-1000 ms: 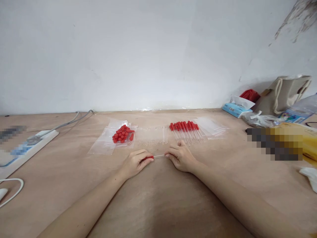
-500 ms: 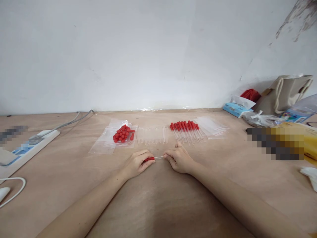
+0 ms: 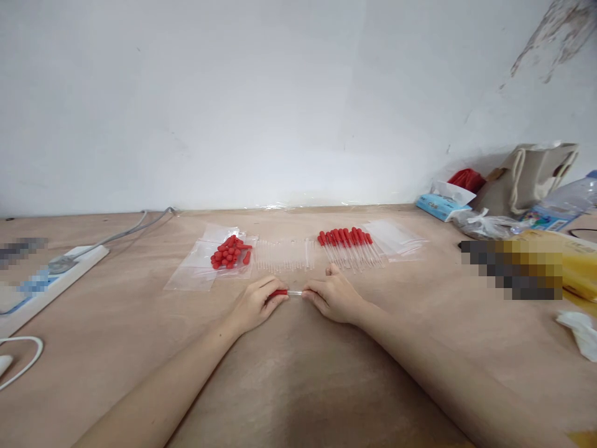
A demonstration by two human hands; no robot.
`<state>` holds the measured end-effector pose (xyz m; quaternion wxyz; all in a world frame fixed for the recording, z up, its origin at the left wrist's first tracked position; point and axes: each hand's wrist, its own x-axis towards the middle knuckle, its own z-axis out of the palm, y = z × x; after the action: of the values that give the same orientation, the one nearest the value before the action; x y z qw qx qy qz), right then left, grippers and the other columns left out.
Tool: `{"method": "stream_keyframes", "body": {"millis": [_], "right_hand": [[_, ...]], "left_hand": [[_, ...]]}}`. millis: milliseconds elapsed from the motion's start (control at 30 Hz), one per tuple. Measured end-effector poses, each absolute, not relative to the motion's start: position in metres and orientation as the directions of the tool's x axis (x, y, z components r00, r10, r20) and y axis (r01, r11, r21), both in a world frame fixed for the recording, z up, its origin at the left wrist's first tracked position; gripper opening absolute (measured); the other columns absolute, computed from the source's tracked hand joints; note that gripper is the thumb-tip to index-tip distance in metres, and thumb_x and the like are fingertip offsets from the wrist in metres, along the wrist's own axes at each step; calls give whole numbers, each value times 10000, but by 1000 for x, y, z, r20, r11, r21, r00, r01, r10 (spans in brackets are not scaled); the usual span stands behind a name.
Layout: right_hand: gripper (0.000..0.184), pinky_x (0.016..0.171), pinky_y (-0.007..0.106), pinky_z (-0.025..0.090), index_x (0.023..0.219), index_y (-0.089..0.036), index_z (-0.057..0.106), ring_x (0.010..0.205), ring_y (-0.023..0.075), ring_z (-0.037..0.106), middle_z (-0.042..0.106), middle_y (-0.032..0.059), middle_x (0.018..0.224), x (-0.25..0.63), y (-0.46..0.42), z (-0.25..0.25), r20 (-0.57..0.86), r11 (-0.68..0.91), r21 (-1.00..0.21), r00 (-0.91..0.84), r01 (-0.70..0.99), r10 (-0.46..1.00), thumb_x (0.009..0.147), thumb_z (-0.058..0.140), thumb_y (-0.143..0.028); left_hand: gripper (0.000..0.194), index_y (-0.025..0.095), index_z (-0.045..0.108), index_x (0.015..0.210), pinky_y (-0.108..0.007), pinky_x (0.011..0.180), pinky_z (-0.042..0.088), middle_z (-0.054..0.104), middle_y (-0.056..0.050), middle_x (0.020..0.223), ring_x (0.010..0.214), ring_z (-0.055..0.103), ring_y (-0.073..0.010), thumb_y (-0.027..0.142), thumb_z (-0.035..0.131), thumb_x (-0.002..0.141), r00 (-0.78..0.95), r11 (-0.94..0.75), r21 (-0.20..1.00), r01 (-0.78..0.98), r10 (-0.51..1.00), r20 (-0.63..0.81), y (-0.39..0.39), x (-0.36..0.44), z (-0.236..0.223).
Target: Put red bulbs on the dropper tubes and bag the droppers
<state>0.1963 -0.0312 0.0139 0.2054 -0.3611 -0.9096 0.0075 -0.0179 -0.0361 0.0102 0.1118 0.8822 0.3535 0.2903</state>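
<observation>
Gripping a red dropper bulb (image 3: pixel 280 292) between thumb and curled fingers of the left hand (image 3: pixel 259 303), and pinching a clear tube (image 3: pixel 295 293) in the closed fingertips of the right hand (image 3: pixel 334 295). Holding both in line between the hands, long axis side to side, pointing bulb-first into the left hand and tube-first into the right, over the wooden tabletop (image 3: pixel 298 367). Showing, just beyond the left hand, a clear zip bag (image 3: pixel 189 267) with a pile of red bulbs (image 3: pixel 229 252), on it or partly inside; cannot tell which. Showing, beyond the gap between hands, a row of loose tubes (image 3: pixel 282 255); just beyond the right hand, assembled droppers (image 3: pixel 347 239) with bulbs farthest from it, beside a second zip bag (image 3: pixel 396 239), lying flat. Well left of the left hand, bearing a power strip (image 3: pixel 88 261) with a grey plug (image 3: pixel 63 264). Far beyond and right of the right hand, crowding together a tissue packet (image 3: pixel 441 205) with tissue poking out, a knotted plastic bag (image 3: pixel 489 223) with unclear contents, a canvas bag (image 3: pixel 536 180), a tilted bottle (image 3: pixel 571 193) and a yellow packet (image 3: pixel 578 258).
</observation>
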Motion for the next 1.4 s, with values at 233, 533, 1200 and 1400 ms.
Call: {"method": "stream_keyframes", "body": {"millis": [233,533,1200,1400], "right_hand": [[213,712,307,243,678,-184,612,537,112,497,641,12,621,210,-25,23,429,585,-205,-465,785,774,789,479,-308],[319,667,293,307,521,-196,536,593,162,538,592,-2,555,223,35,30,337,-23,-475,206,880,919,732,471,-426],[266,791,389,238,735,-196,630,764,212,577,653,63,765,182,41,19,219,-31,-311,104,950,970,756,424,-363],[259,770,393,268,765,-164,634,809,245,584,645,104,820,172,51,24,108,-114,-305,153,945,982,738,440,-334]], "left_hand": [[361,201,426,1121,-256,605,430,514,-7,854,596,479,-102,234,540,780,319,-541,468,699,821,474,-26,-23,2],[163,184,548,941,-260,615,418,537,-12,784,664,506,-128,253,501,800,363,-531,481,698,841,401,-25,-22,4],[143,189,586,842,-281,641,413,545,-32,785,720,512,-158,276,475,820,375,-546,292,785,795,477,-23,-26,4],[133,213,611,752,-438,763,310,577,-65,894,837,465,-253,296,515,789,205,-164,-131,978,608,767,-3,-56,13]]}}
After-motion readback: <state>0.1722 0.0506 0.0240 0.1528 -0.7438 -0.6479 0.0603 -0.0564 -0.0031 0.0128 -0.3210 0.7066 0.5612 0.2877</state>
